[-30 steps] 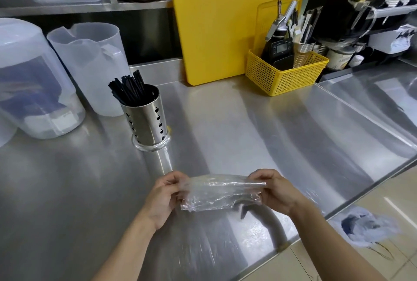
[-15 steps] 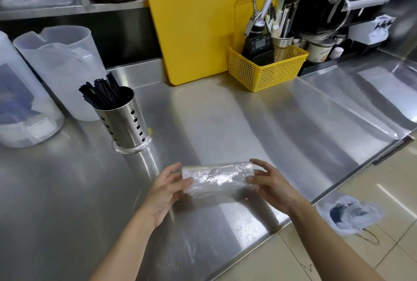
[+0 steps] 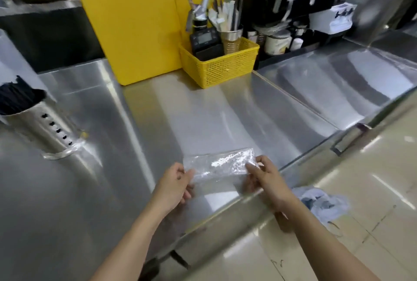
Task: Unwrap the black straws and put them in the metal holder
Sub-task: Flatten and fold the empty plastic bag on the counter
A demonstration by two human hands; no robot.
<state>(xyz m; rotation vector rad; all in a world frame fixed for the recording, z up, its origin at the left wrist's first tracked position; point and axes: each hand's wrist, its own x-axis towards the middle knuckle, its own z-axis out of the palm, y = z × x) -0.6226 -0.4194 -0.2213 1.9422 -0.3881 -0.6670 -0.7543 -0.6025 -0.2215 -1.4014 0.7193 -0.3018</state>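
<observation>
Metal holder point(image 3: 48, 127) of black straws point(image 3: 15, 98) now far left, both hands point(image 3: 174, 187) point(image 3: 267, 182) pinching clear wrapper point(image 3: 220, 164), no legible writing

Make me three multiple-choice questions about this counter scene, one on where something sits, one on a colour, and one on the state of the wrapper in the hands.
1. Where is the metal holder relative to the hands?
A. far to their left
B. between them
C. inside the yellow basket

2. What colour is the cutting board leaning at the back?
A. green
B. white
C. yellow

3. What is the state of the clear wrapper?
A. lying alone on the floor
B. held at both ends, with no straws visible inside
C. stuffed into the holder

Answers: 1 A, the holder with black straws stands at the left edge of the counter. 2 C, the board is plainly yellow. 3 B, the left hand and right hand each pinch one end.
</observation>
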